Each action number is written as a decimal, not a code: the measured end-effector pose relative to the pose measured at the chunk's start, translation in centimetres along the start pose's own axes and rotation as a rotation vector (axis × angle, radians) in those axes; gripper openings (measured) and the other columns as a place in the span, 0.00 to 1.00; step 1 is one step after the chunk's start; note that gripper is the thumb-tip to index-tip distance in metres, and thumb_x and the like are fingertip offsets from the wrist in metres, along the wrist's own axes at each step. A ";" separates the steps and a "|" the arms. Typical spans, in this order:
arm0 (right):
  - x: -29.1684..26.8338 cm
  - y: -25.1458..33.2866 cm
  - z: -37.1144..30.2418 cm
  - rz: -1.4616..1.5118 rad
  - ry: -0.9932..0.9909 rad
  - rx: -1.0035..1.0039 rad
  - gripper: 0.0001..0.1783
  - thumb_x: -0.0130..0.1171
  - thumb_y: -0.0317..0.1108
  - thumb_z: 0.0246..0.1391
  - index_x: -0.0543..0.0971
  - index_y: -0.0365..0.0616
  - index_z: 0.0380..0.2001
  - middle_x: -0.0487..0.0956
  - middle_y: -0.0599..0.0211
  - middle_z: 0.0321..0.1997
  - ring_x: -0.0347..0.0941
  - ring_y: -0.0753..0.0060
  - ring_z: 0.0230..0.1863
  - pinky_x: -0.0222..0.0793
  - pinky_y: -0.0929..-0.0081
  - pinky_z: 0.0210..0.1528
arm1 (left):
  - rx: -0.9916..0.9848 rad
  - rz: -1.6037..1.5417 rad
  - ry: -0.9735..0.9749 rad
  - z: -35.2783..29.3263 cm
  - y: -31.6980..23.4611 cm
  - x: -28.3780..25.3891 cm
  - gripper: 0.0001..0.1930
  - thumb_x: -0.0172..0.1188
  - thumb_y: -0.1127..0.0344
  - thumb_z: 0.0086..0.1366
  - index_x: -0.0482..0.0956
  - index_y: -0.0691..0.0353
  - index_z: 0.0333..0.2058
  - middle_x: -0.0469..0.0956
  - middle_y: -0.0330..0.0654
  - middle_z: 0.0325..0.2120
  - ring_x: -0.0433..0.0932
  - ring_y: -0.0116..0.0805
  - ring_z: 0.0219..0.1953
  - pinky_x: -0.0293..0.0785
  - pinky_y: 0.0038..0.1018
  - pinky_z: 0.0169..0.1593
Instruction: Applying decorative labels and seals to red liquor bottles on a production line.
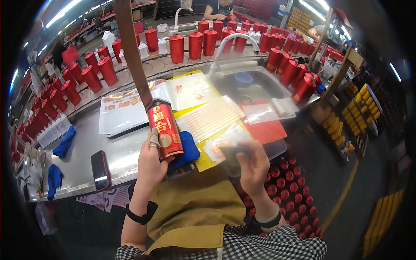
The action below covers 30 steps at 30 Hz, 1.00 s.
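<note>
My left hand (150,161) is wrapped round a red bottle (157,113) with gold lettering and a gold emblem. The bottle leans with its base toward me, beside a folded blue cloth (189,146). To the right, my right hand (255,167) pinches a small, flat, dark green piece (234,153), blurred by motion, that looks like a scraper. It is held apart from the bottle, above small label pieces (213,149) on a yellow sheet (203,163). Beyond lie a sheet of gold-striped labels (211,118) and a white sheet with gold emblems (122,111).
A phone (100,170) and blue cloths (55,177) lie on the metal bench at left. A brown post (132,52) rises behind the bottle. A sink (264,82) with a white tap (212,69) stands at back right. Red bottles (177,48) line the conveyor; another person (219,9) sits beyond.
</note>
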State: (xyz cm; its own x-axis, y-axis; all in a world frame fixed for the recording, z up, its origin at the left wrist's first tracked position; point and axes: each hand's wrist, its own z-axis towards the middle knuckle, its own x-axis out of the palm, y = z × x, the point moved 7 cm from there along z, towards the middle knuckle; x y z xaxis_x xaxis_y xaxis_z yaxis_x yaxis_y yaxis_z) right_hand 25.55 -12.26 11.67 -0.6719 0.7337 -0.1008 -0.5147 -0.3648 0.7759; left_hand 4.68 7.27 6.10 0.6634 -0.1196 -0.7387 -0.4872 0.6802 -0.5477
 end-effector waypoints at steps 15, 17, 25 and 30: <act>0.8 -2.2 1.5 -0.004 0.041 0.124 0.11 0.59 0.28 0.68 0.76 0.34 0.50 0.78 0.67 0.44 0.73 0.78 0.45 0.69 0.80 0.52 | 0.070 0.004 -0.094 1.0 -0.6 -0.3 0.48 0.79 0.69 0.47 0.63 0.78 0.64 0.65 0.62 0.64 0.68 0.61 0.62 0.68 0.45 0.65; 1.2 -3.0 1.5 0.006 0.074 0.174 0.11 0.58 0.28 0.69 0.76 0.34 0.50 0.77 0.67 0.46 0.73 0.78 0.47 0.68 0.79 0.54 | 0.090 0.006 -0.101 1.0 -0.5 -0.6 0.47 0.78 0.70 0.48 0.63 0.78 0.65 0.67 0.63 0.62 0.69 0.61 0.61 0.69 0.45 0.64; 4.7 -4.1 2.9 0.067 0.122 0.190 0.11 0.61 0.28 0.67 0.77 0.34 0.49 0.77 0.68 0.42 0.72 0.79 0.43 0.68 0.81 0.51 | 0.075 -0.006 -0.084 1.2 0.0 -0.9 0.53 0.82 0.62 0.46 0.63 0.64 0.70 0.70 0.54 0.56 0.74 0.56 0.54 0.74 0.43 0.57; 7.0 -5.5 4.8 0.102 0.192 0.230 0.11 0.62 0.27 0.66 0.77 0.34 0.48 0.78 0.67 0.40 0.74 0.77 0.42 0.69 0.81 0.49 | 0.081 0.230 0.095 3.7 -0.7 -1.3 0.49 0.80 0.47 0.46 0.71 0.54 0.67 0.70 0.50 0.47 0.75 0.50 0.48 0.76 0.41 0.48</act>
State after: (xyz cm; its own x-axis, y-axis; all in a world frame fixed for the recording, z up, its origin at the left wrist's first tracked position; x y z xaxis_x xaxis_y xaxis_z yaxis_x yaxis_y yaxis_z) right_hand 26.22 -2.35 9.61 -0.8132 0.5707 -0.1142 -0.3208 -0.2758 0.9061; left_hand 6.28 9.64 8.94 0.4821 -0.0198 -0.8759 -0.5697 0.7525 -0.3306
